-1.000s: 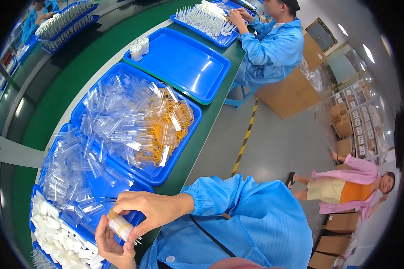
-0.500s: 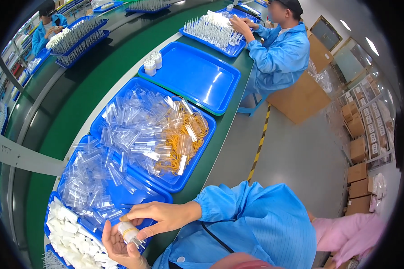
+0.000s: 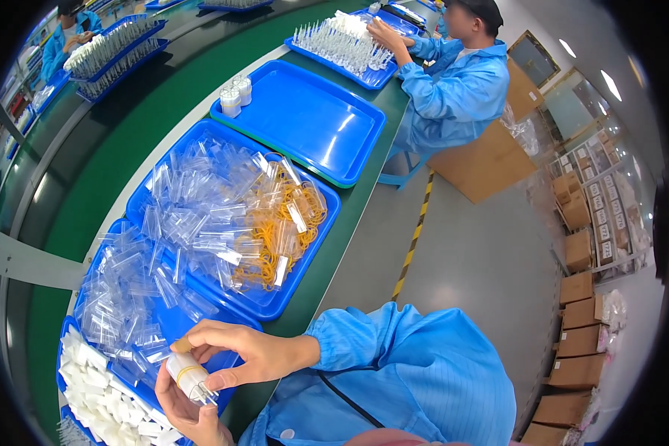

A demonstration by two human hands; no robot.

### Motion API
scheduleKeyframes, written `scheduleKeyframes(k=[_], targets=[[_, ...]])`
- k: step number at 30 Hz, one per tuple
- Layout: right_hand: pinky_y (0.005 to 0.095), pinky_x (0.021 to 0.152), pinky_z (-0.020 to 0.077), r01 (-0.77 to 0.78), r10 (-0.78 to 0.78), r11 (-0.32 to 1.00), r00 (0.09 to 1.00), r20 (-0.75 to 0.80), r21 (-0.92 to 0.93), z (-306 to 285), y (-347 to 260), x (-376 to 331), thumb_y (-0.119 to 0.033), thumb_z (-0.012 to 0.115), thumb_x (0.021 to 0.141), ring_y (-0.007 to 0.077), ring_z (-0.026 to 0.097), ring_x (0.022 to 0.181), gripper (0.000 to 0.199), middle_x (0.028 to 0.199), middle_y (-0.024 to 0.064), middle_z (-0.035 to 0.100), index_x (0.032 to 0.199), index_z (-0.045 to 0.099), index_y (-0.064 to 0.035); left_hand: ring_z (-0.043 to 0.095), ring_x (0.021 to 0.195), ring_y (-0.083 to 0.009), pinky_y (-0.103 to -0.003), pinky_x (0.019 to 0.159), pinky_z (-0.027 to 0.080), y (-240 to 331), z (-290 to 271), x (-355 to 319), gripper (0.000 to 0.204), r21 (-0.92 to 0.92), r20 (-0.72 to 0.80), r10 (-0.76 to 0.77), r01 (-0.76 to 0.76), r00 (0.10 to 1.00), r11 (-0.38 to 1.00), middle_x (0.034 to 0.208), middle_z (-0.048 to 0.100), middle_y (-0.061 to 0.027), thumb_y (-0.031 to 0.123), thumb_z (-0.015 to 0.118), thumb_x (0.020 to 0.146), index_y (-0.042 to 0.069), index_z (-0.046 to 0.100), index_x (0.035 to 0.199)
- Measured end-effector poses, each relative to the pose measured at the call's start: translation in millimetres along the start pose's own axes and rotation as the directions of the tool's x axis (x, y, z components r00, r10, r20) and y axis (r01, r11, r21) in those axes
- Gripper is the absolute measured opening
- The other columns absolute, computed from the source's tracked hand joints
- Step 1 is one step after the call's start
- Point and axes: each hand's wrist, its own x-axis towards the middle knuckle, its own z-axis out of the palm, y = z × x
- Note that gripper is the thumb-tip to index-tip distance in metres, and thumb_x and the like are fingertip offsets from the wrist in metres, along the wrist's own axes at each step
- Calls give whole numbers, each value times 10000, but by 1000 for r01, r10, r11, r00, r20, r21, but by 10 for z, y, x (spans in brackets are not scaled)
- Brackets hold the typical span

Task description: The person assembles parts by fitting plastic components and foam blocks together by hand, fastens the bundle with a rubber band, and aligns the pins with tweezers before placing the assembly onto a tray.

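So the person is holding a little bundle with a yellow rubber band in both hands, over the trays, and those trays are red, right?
Not quite: the trays are blue, not red, as the head view shows. The rest holds: both the left hand and right hand hold the small banded bundle.

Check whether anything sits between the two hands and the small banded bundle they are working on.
Nothing visible does. The left hand cups the small banded bundle from below and the right hand pinches it from above, both touching it directly. The clear sleeves in the blue tray lie beyond it, not between.
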Motion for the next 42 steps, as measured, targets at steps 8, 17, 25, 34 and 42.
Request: scheduleKeyframes(k=[8,17,25,34,42], targets=[[366,1013,467,-15,55,976,983,176,-219,16,-67,-23,-291,757,871,267,551,1170,669,1245,142,503,1385,469,25,542,1207,-263,-369,1042,418,46,-154,-180,941,9,-39,-13,13,999,1000,1289,525,-166,538,804,706,-36,428,1351],[403,1095,384,-37,65,985,984,164,-170,138,45,65,-312,779,843,286,468,1304,791,1374,156,453,1456,394,6,569,1128,-241,-359,987,440,-21,-197,-162,827,-200,-91,10,-28,996,979,1203,554,-139,408,838,709,-46,459,1287],[400,1067,413,-43,109,967,960,256,-249,214,24,130,-179,711,865,276,544,1234,615,1331,152,521,1395,454,-4,536,1156,-218,-356,1013,413,69,-399,-248,795,-176,-26,46,-50,999,983,1250,532,-122,179,888,663,2,439,1294],[397,1027,458,-73,170,933,953,252,-353,80,-54,-54,-179,744,821,287,553,1209,658,1277,178,557,1385,471,24,602,1092,-189,-344,977,474,75,-493,-311,680,1,162,13,-14,987,1000,1203,615,-98,154,848,718,10,543,1309],[365,945,520,144,-82,947,973,218,-287,-38,197,36,-74,764,815,260,636,1070,587,1286,206,587,1334,503,12,608,1071,-170,-326,965,489,-115,-341,-164,646,-51,49,104,-102,993,993,1180,629,-104,174,846,711,-32,560,1253]])
